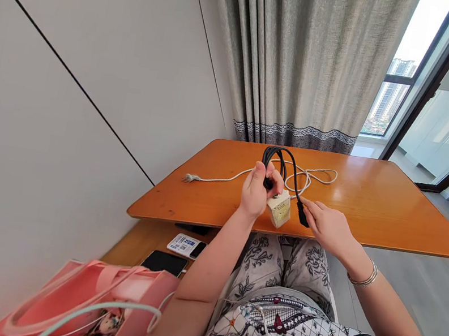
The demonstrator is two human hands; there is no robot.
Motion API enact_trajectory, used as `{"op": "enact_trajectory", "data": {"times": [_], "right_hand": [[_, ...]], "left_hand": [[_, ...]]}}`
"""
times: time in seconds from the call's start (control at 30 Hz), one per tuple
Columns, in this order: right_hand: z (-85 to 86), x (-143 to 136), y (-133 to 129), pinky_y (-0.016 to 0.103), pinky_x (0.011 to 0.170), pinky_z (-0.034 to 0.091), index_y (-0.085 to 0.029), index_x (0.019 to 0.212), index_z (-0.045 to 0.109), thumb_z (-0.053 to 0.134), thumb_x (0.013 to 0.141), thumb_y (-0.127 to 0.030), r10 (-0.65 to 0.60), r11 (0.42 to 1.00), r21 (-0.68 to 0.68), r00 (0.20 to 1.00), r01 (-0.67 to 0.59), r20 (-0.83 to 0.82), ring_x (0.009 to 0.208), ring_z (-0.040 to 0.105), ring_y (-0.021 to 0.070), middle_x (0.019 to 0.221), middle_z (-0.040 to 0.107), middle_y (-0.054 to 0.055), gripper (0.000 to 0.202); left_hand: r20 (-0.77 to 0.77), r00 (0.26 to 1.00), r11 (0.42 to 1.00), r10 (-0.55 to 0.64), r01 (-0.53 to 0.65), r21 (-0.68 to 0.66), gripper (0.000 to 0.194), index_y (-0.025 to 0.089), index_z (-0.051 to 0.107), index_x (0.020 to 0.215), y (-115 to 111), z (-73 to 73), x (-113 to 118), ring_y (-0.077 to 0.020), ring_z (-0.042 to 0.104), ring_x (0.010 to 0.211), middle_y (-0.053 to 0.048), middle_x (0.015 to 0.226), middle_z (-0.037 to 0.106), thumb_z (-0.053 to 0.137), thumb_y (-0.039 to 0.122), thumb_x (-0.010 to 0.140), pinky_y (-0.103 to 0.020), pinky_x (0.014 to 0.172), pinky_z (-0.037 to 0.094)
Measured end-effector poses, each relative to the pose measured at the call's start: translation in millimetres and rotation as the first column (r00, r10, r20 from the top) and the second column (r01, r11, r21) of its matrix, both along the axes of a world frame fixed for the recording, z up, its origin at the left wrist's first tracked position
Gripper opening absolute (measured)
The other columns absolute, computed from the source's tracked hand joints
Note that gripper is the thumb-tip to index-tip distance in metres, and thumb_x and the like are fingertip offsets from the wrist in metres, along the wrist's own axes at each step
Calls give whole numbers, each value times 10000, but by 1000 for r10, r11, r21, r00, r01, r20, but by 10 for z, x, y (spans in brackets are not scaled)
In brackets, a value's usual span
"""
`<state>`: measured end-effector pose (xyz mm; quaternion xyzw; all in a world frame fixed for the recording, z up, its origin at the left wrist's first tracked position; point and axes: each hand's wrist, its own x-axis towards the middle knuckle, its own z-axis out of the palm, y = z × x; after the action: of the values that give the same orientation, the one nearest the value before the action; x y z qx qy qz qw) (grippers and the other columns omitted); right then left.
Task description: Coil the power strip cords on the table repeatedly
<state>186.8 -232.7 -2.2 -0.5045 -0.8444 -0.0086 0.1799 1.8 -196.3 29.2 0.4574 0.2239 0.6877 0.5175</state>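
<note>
i have the fingers and thumb of the left hand curled closed around a looped bundle of black cord. the fingers of the right hand lie close together, their tips touching the black connector at the cord's end; i cannot tell whether the thumb closes on its other side. cord and connector are over the middle of the table's near edge, with the top of the loops reaching toward the far edge and one strand arching from the left hand down to the connector.

between my two hands, just by the near edge, sits an off-white block with a yellowish face, tilted in my view. behind it a white cord lies in loose loops across the middle of the table, and a straighter run goes toward the left edge, ending in a pale plug well in from the near left corner.

below that corner, on a lower wooden surface, i see a dark phone and, just beside it, a white printed item with a small black part. nearer me is an open pink bag. past the far edge hangs a grey curtain, with a window to its right. a bracelet circles the right wrist.
</note>
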Motion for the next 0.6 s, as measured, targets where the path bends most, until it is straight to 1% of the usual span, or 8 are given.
{"op": "enact_trajectory", "data": {"times": [0.07, 0.17, 0.27, 0.3, 0.37, 0.43, 0.53, 0.6], "right_hand": [[107, 11, -52, 273, 669, 450, -210, 1301, 622, 370, 1049, -288, 75, 996, -31, 993, -78, -90, 851, 719, 206, 1008, 758, 84, 365], [221, -11, -95, 260, 636, 424, -203, 1139, 626, 367, 1049, -322, 201, 971, -59, 926, -230, -318, 696, 648, 161, 848, 720, 36, 300], [251, -85, -75, 248, 622, 420, -209, 996, 543, 380, 1045, -401, 251, 943, -19, 747, -333, -616, 657, 559, 128, 816, 636, 7, 256], [246, -116, -64, 244, 617, 421, -216, 952, 511, 390, 1040, -441, 244, 937, -7, 668, -349, -703, 660, 538, 123, 805, 604, -2, 271], [231, -175, -57, 234, 569, 411, -232, 911, 460, 412, 1019, -540, 192, 922, -27, 518, -386, -833, 632, 506, 115, 778, 543, -21, 330], [223, -215, -84, 227, 499, 386, -245, 958, 455, 437, 987, -620, 139, 890, -78, 431, -449, -891, 581, 491, 110, 763, 517, -33, 377], [247, -224, -145, 237, 498, 419, -258, 1149, 484, 425, 970, -673, 180, 834, -99, 438, -543, -881, 564, 528, 121, 751, 556, -31, 456], [282, -209, -126, 264, 567, 477, -251, 1219, 498, 361, 974, -701, 270, 847, 1, 428, -532, -862, 594, 562, 131, 771, 606, -10, 530]], "left_hand": [[-36, 999, 999, -30, 31, 10, 491, 205, 431, 637, 13, -57, 14, -86, 355, 363, 13, 463, 560, 532, 559, 961, -221, 404, 265], [-99, 993, 994, -66, 74, 77, 446, 200, 506, 649, 23, -162, 39, -125, 525, 472, -20, 572, 648, 579, 529, 941, -239, 510, 408], [-177, 983, 988, -50, 75, 135, 380, 189, 621, 715, 8, -239, 55, -177, 635, 671, -50, 710, 699, 641, 520, 900, -281, 688, 495], [-203, 978, 987, -34, 65, 148, 375, 185, 646, 726, -4, -253, 58, -182, 636, 704, -54, 735, 700, 657, 524, 887, -288, 719, 497], [-257, 966, 981, 9, 41, 190, 392, 177, 670, 723, -35, -263, 64, -168, 604, 690, -49, 732, 678, 675, 541, 868, -277, 704, 478], [-302, 952, 973, 55, 16, 229, 412, 174, 667, 714, -70, -260, 76, -141, 549, 626, -29, 684, 636, 683, 562, 854, -256, 629, 433], [-282, 959, 985, 42, 7, 172, 415, 179, 629, 720, -104, -228, 114, -115, 479, 539, 4, 608, 578, 692, 570, 844, -244, 525, 355], [-212, 976, 996, -44, 59, 67, 429, 183, 578, 699, -100, -175, 142, -105, 444, 496, 17, 565, 542, 679, 569, 858, -237, 486, 327]]}}
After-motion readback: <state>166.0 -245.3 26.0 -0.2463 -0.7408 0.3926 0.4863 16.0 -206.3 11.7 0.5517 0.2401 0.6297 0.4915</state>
